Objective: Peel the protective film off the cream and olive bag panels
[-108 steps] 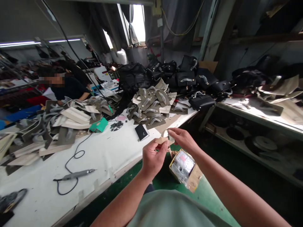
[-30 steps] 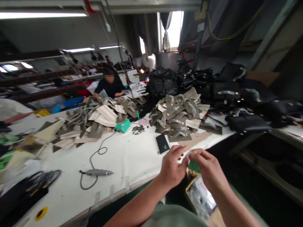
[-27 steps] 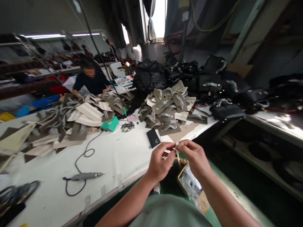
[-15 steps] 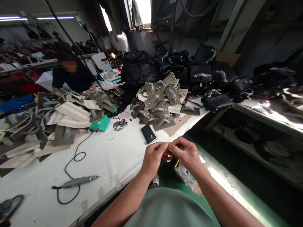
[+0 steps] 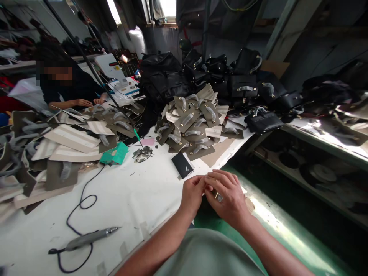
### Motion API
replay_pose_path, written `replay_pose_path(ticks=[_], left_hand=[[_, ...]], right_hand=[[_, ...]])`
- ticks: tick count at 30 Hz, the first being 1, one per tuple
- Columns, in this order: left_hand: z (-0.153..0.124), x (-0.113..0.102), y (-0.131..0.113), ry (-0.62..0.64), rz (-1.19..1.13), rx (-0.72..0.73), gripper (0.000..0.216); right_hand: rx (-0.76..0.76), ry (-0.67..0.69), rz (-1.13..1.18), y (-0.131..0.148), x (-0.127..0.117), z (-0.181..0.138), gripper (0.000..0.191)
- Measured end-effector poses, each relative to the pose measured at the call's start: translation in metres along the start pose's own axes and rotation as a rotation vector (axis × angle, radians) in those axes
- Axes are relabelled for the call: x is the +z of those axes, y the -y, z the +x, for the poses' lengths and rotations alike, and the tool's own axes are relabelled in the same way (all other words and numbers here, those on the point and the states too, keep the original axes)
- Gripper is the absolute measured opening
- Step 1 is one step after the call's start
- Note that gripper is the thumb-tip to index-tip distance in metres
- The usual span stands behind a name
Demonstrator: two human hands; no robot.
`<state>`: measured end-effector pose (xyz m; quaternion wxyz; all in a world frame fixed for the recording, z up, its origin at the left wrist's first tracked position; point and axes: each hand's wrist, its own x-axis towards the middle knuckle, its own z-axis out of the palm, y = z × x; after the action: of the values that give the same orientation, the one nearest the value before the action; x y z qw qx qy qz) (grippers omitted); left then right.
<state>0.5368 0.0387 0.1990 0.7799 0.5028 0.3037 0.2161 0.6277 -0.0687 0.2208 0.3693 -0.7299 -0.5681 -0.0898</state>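
Both my hands meet just past the table's near edge, above the green floor. My left hand [image 5: 193, 195] is closed, its thumb and fingertips pinched together. Against those fingertips, my right hand [image 5: 227, 191] is curled with its fingers bent over. Whatever they pinch is mostly hidden; it is too small to name. Nearest to them on the white table lies a small black booklet [image 5: 182, 165] with a light mark on its corner. Behind it rises a heap of grey-brown bag panels [image 5: 195, 122] with plastic-wrapped handles.
A grey pen-shaped power tool [image 5: 86, 238] with a dark cord lies on the white table [image 5: 138, 207]. More panels [image 5: 71, 140] pile at left, by a green packet [image 5: 114, 153]. Black handbags [image 5: 244, 88] stack behind. A co-worker [image 5: 66, 84] sits at far left.
My right hand has turned, its fingers now reaching over the left fingertips. A small pale piece seen below the hands earlier is now hidden. The view has shifted slightly right.
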Motion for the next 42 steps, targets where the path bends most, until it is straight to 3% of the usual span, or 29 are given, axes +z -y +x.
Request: replay_pose_path(ticks=[5,9,14,19,22,25,28,31,36,42], left_hand=[[0.010,-0.016,0.003,-0.081,-0.164,-0.142,0.036],[0.018,-0.032,-0.002,-0.071,-0.214,-0.140,0.037],[0.028,-0.049,-0.012,-0.024,-0.208,-0.151,0.040],[0.060,-0.065,-0.010,0.031,0.013,-0.020,0.046],[0.100,-0.083,0.001,-0.039,0.457,0.217,0.043],[0.157,-0.105,0.003,-0.117,0.824,0.410,0.035],[0.221,-0.124,-0.011,-0.137,1.011,0.496,0.036],[0.282,-0.134,-0.035,-0.060,1.213,0.577,0.049],[0.356,-0.139,-0.065,0.157,1.450,0.601,0.052],[0.401,-0.147,-0.091,0.265,1.481,0.512,0.019]], right_hand=[[0.033,0.059,-0.073,-0.007,0.018,0.008,0.019],[0.078,0.065,-0.038,-0.009,0.035,0.017,0.014],[0.247,-0.020,0.232,-0.008,0.057,0.037,0.011],[0.608,-0.154,0.691,-0.018,0.060,0.055,0.020],[0.821,-0.202,0.942,-0.034,0.055,0.058,0.030],[0.947,-0.186,1.029,-0.056,0.052,0.057,0.035],[0.997,-0.100,1.001,-0.079,0.049,0.055,0.035],[1.024,0.000,0.958,-0.100,0.045,0.054,0.036],[1.020,0.082,0.968,-0.132,0.041,0.056,0.041],[1.032,0.125,0.991,-0.156,0.051,0.074,0.039]])
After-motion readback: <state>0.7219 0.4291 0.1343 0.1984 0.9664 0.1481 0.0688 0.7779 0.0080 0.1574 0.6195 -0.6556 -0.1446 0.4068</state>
